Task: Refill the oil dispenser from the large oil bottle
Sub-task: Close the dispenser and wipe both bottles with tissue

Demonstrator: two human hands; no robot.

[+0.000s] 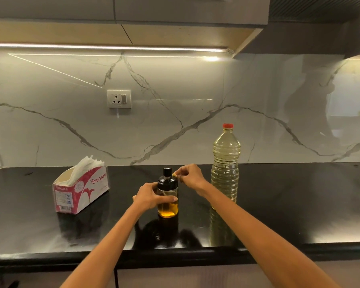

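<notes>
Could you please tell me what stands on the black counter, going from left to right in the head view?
Tissue box → left hand → oil dispenser → right hand → large oil bottle.

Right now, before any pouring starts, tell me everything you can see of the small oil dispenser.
The oil dispenser is a small clear bottle, glass by the look of it, with a black domed lid and a black knob on top. It stands upright on the black countertop, left of the large oil bottle and apart from it. Amber oil fills only its lower part. The left hand grips its body; the right hand pinches something small and pale at the lid's right edge. The lid is on.
</notes>
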